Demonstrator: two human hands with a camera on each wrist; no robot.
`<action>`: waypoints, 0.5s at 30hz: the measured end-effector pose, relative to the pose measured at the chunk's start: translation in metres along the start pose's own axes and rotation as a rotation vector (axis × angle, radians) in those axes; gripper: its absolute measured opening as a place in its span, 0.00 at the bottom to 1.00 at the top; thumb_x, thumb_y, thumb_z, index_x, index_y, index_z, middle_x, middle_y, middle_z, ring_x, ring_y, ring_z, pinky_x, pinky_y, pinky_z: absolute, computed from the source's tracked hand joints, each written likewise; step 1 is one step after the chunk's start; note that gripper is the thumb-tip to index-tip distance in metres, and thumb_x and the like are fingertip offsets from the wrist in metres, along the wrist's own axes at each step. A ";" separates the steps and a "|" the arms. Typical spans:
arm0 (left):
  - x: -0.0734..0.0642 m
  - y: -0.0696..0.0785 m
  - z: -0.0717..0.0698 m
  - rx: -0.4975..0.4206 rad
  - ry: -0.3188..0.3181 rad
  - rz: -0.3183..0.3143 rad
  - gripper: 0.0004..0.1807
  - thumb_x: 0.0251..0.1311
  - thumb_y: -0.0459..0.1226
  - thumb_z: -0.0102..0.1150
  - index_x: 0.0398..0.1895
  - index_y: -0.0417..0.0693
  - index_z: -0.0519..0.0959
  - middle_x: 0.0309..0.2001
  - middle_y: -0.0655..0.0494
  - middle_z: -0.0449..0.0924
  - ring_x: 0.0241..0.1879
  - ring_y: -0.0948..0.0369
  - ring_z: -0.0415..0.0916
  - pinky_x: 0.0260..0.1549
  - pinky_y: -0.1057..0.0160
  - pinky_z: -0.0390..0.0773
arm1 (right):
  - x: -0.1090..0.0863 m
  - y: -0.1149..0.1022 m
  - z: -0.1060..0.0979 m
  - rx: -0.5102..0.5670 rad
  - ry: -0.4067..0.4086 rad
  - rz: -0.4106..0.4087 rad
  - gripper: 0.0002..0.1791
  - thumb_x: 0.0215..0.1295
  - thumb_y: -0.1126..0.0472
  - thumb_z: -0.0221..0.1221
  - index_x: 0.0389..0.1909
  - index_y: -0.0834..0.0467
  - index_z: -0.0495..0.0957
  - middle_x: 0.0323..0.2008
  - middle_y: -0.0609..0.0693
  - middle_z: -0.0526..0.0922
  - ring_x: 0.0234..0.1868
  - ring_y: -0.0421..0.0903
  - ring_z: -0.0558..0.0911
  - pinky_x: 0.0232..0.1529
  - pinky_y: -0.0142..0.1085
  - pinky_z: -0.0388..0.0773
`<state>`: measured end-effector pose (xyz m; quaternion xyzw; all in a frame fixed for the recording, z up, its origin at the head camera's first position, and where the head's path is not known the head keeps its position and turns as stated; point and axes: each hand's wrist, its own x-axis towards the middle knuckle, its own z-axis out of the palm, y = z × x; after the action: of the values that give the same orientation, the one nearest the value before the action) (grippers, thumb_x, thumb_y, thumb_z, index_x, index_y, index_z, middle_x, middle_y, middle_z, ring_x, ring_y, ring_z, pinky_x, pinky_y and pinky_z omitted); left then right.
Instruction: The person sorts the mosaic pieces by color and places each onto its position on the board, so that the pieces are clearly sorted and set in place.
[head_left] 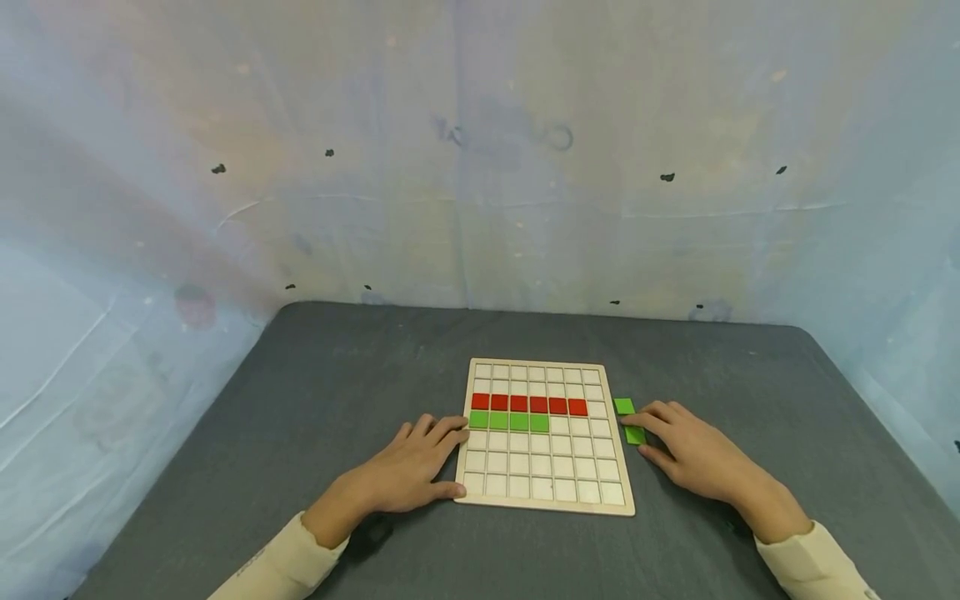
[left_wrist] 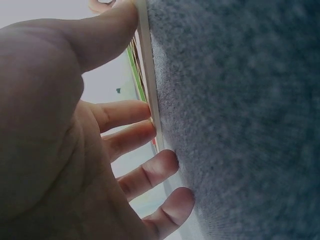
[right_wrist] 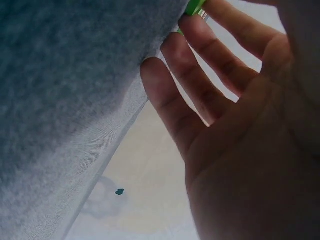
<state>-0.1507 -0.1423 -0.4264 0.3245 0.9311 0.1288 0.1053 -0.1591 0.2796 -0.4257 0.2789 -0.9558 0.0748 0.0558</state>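
In the head view a pale wooden grid board (head_left: 619, 492) lies on the dark table. Red square tiles (head_left: 519, 404) fill most of one row, and several green square tiles (head_left: 498, 421) sit in the row below. My left hand (head_left: 408, 471) rests at the board's left edge, thumb at the near corner and fingertips farther up; the left wrist view shows them touching the rim. Right of the board, my right hand (head_left: 693, 450) pinches a loose green tile (head_left: 635, 436) between thumb and fingers. Another loose green tile (head_left: 624, 406) lies just beyond its fingertips.
The grey table (head_left: 360, 358) extends around the board on all sides. A pale, spotted curtain (head_left: 465, 167) hangs behind the far edge and along both sides.
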 end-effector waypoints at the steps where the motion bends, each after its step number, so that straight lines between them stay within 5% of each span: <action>1: 0.000 0.000 0.000 -0.002 -0.002 0.000 0.41 0.65 0.59 0.57 0.76 0.53 0.61 0.77 0.58 0.53 0.66 0.55 0.58 0.59 0.43 0.64 | -0.001 0.000 0.000 0.001 0.002 -0.006 0.22 0.67 0.54 0.64 0.62 0.45 0.78 0.52 0.44 0.79 0.49 0.43 0.78 0.44 0.42 0.78; 15: 0.000 0.000 -0.001 -0.004 -0.001 -0.004 0.41 0.65 0.59 0.57 0.76 0.54 0.60 0.77 0.58 0.52 0.67 0.54 0.57 0.60 0.42 0.63 | -0.001 0.001 -0.001 0.017 0.016 -0.036 0.22 0.64 0.57 0.66 0.59 0.45 0.79 0.47 0.42 0.80 0.44 0.39 0.77 0.40 0.37 0.77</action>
<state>-0.1503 -0.1426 -0.4257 0.3227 0.9314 0.1305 0.1067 -0.1586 0.2810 -0.4249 0.2959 -0.9495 0.0843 0.0622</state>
